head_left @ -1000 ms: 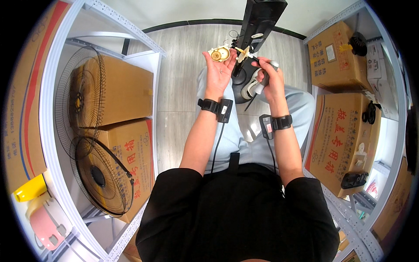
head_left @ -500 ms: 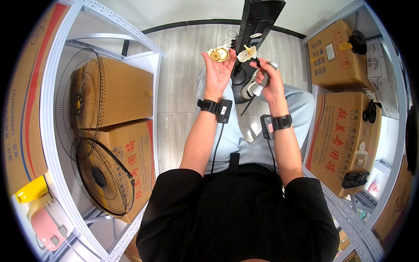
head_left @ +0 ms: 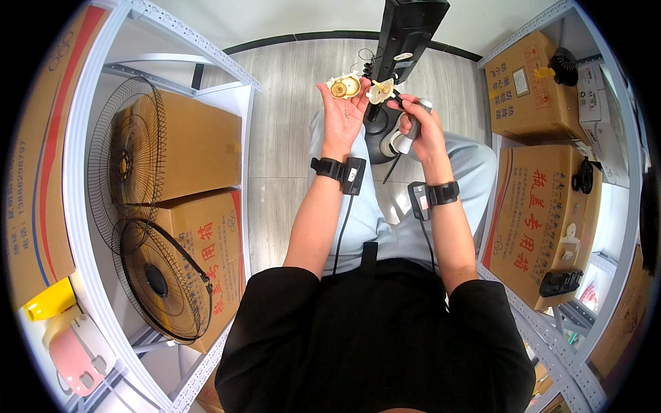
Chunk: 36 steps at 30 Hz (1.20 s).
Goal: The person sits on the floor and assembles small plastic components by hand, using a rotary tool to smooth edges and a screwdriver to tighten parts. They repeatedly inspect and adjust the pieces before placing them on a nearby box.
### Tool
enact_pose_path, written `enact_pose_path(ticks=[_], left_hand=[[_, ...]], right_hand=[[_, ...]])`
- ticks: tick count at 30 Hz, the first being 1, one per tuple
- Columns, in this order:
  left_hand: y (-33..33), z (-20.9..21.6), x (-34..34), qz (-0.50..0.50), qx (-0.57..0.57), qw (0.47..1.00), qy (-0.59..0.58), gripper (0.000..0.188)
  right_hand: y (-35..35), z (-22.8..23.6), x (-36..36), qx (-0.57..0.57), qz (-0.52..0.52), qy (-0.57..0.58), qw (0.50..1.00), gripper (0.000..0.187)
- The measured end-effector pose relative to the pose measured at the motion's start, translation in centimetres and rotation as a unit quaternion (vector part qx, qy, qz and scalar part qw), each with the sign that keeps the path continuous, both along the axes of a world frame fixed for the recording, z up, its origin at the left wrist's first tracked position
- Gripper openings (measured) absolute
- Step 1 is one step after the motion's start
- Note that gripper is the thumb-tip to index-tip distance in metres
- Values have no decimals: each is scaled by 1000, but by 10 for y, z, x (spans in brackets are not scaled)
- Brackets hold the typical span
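My left hand [head_left: 340,129] is palm up, its fingers bearing a cream plastic gear housing [head_left: 351,83] with a round brown-yellow gear inside. Tiny metal pieces, perhaps screws, lie in that palm. In my right hand [head_left: 430,134] is a screwdriver [head_left: 414,129] with a grey handle, its dark shaft slanting down toward the floor. The same hand's fingertips hold a second cream plastic piece [head_left: 380,91], like a cover, close beside the left fingers. Its exact grip is partly hidden.
A black fan stand [head_left: 410,31] rises between my legs, its round base [head_left: 379,148] by my shoe. Shelves flank me: wire fan guards [head_left: 162,279] and cardboard boxes [head_left: 200,144] at left, more boxes [head_left: 533,220] with black parts [head_left: 561,283] at right.
My right hand has moved slightly left with the screwdriver and the cover piece, which is now nearer the gear housing and turned a little. The left hand has barely moved.
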<state>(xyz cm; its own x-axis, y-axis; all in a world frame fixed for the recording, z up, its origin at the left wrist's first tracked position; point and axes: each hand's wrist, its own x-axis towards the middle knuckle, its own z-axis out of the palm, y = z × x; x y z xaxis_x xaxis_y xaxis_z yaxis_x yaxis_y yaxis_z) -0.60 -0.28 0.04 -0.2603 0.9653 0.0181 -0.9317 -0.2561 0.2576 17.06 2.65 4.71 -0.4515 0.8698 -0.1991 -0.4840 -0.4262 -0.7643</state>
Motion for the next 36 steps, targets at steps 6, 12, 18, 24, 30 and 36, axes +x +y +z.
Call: enact_pose_path(ticks=[6,12,18,24,30,36], left_hand=[[-1,2,0,-2,3,1000,-16,70],[-1,6,3,11,-13,1000,2,70],[-1,7,5,18,-19,1000,11,71],[-1,6,4,8,-20,1000,10,71],[0,5,5,17,-21,999,26,72],[-1,6,4,25,-29,999,20,72]], right_hand=[[0,-1,2,-23,-11,22,999,24],[0,6,2,26,-52,-13,998,23],[-4,23,-4,121,-106,-84,983,23],[-8,26,-9,155,-170,-115,966,21],[-14,16,-15,152,-120,-166,967,17],[-13,18,-14,154,-89,-182,967,16]])
